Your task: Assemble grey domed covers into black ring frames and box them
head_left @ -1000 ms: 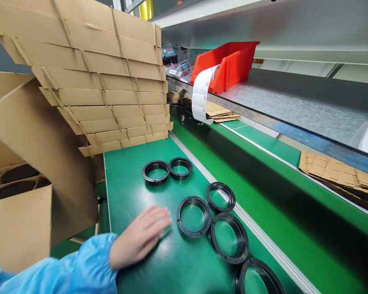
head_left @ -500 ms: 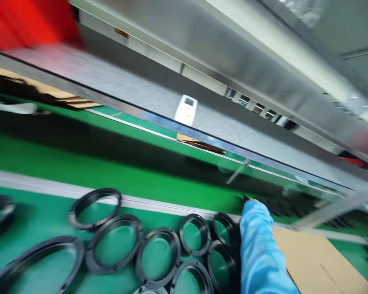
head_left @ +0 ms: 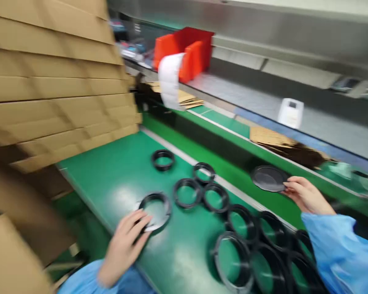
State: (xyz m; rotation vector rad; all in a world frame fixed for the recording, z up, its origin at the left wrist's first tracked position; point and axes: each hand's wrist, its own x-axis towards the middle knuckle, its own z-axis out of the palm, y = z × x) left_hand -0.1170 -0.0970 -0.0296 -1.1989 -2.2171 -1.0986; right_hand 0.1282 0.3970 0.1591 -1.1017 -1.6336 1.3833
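Note:
My left hand [head_left: 130,241] grips the near edge of a black ring [head_left: 166,204] at the left part of the green table, thumb and fingers closed on its rim. At the right, my right hand [head_left: 306,194] pinches the edge of a thin black round disc [head_left: 268,178], holding it up over the green belt. Several more black rings stand between the hands, among them one ring [head_left: 162,160] apart at the back and a bigger group [head_left: 233,261] by my right sleeve. Motion blurs the view somewhat.
Stacked cardboard [head_left: 55,85] rises at the left of the green table [head_left: 110,179]. Behind the table runs a green belt [head_left: 184,151]. Above it, a grey shelf holds a red bin [head_left: 199,53] and a white device [head_left: 290,113]. Flat cardboard pieces [head_left: 270,136] lie beneath the shelf.
The view has swung left and levelled. My right hand, hidden beyond its sleeve before, now shows with a black disc. My left hand has come into view on a ring.

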